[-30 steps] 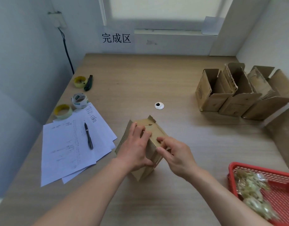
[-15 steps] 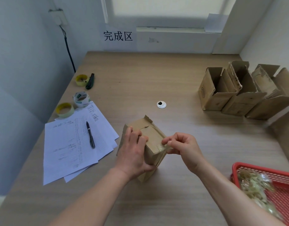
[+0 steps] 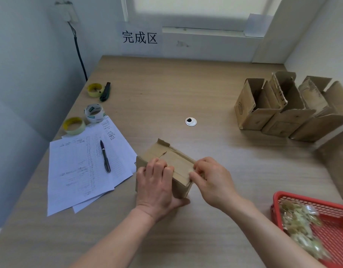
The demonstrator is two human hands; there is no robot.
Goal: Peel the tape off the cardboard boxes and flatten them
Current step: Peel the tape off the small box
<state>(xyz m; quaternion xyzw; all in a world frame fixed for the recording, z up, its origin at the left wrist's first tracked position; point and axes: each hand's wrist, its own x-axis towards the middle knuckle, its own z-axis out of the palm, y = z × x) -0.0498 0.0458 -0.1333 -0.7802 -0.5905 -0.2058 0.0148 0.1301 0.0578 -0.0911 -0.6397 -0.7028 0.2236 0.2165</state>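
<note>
A small brown cardboard box stands on the wooden table in front of me, its taped face turned up. My left hand grips the box's near left side, fingers curled over the top edge and thumb under the near corner. My right hand pinches the clear tape at the box's right top edge. Three open cardboard boxes stand in a row at the right.
A red basket holding crumpled used tape sits at the near right. Sheets of paper with a pen lie at the left. Three tape rolls and a utility knife lie beyond them. A cable grommet marks mid-table.
The box has been tipped so its taped face points up more. My right hand went from the front face to the box's right top edge, pinching the tape there.
</note>
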